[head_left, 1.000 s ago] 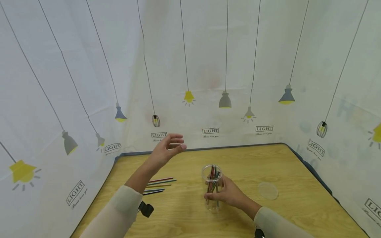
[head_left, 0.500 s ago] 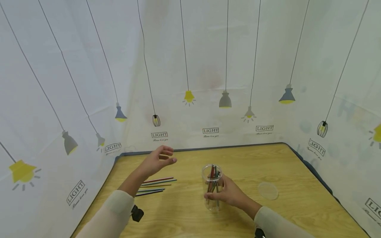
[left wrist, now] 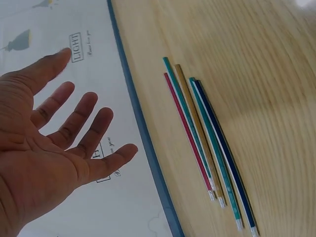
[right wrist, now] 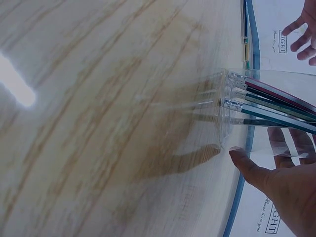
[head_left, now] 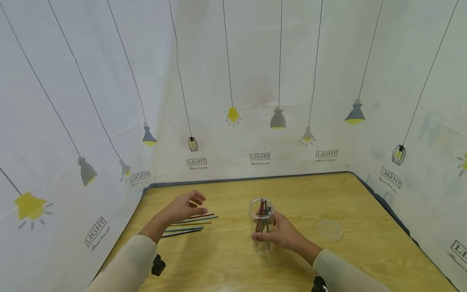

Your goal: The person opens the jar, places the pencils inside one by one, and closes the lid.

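Observation:
My right hand (head_left: pixel 288 235) grips a clear plastic jar (head_left: pixel 262 248) that stands upright on the table, fingers and thumb wrapped round its side. Inside the jar lean several pencils (right wrist: pixel 276 117), their eraser ends at the bottom in the right wrist view. Over the left part of the table my left hand (head_left: pixel 182 209) hovers with loosely bent fingers and an empty palm. Below and beside it lies a loose row of pencils: a red pencil (left wrist: pixel 188 133), a gold pencil (left wrist: pixel 197 128), a navy pencil (left wrist: pixel 223 148) and teal ones between them.
A round clear lid (head_left: pixel 330 230) lies flat on the wooden table (head_left: pixel 226 259) to the right of the jar. White sheeting (head_left: pixel 255 73) printed with hanging lamps surrounds the table at the back and both sides.
My left hand has moved down and to the left, from above the table's back edge to close by the row of pencils. The right hand keeps its hold on the jar.

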`<state>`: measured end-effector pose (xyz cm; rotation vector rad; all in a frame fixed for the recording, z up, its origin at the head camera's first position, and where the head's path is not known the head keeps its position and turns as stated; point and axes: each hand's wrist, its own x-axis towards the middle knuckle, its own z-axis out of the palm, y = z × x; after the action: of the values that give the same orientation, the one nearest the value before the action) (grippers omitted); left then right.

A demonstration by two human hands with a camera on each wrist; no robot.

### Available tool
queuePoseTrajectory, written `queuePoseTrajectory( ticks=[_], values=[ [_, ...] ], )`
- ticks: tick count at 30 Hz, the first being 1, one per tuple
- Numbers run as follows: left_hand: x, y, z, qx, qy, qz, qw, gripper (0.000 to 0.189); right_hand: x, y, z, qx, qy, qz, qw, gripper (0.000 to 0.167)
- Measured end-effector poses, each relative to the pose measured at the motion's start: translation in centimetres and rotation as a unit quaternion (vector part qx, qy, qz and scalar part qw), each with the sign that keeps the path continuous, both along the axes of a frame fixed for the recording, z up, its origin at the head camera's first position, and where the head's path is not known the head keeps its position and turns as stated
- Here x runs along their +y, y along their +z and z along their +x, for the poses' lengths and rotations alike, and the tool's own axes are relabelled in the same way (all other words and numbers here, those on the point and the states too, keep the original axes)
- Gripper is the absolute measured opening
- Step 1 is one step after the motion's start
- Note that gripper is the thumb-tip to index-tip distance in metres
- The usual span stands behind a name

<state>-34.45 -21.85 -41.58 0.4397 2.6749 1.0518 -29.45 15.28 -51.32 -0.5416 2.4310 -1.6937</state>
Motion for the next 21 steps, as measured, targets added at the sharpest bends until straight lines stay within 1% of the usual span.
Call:
queuePoseTrajectory(
  ticks=[2,5,8,10,13,15,17,19,21],
  values=[
    [-0.2,-0.3,0.0,0.011,-0.008,-0.022,0.9997,0.039,0.0,-0.1,0.0,-0.003,0.000,-0.002,1.0000,0.068],
    [-0.6,-0.8,0.1,0.027,-0.011,-0.061,0.9977,0.035,0.0,-0.3,0.0,-0.008,0.001,-0.004,1.0000,0.071],
    [-1.1,-1.5,-0.1,0.037,-0.009,-0.099,0.9944,0.031,0.0,-0.3,-0.1,-0.009,0.000,-0.005,0.9999,0.070],
    [-1.3,-1.9,-0.3,0.042,-0.012,-0.129,0.9907,0.027,0.0,-0.3,-0.2,-0.010,-0.001,-0.008,0.9999,0.070],
    [-1.6,-2.6,-0.5,0.055,-0.023,-0.187,0.9805,0.024,0.1,-0.2,-0.3,-0.008,0.002,-0.011,0.9999,0.070],
    [-1.7,-2.9,-0.4,0.068,-0.033,-0.230,0.9703,0.023,0.1,-0.2,-0.4,-0.006,0.003,-0.013,0.9999,0.071],
    [-1.8,-3.2,-0.2,0.079,-0.041,-0.265,0.9601,0.022,0.1,-0.2,-0.4,-0.003,0.004,-0.011,0.9999,0.072],
    [-1.9,-3.6,0.1,0.088,-0.049,-0.291,0.9514,0.022,0.2,-0.2,-0.3,-0.002,0.004,-0.009,0.9999,0.073],
    [-2.1,-3.9,0.6,0.096,-0.050,-0.316,0.9426,0.022,0.1,-0.2,-0.2,-0.006,0.002,-0.008,0.9999,0.074]
  ],
)
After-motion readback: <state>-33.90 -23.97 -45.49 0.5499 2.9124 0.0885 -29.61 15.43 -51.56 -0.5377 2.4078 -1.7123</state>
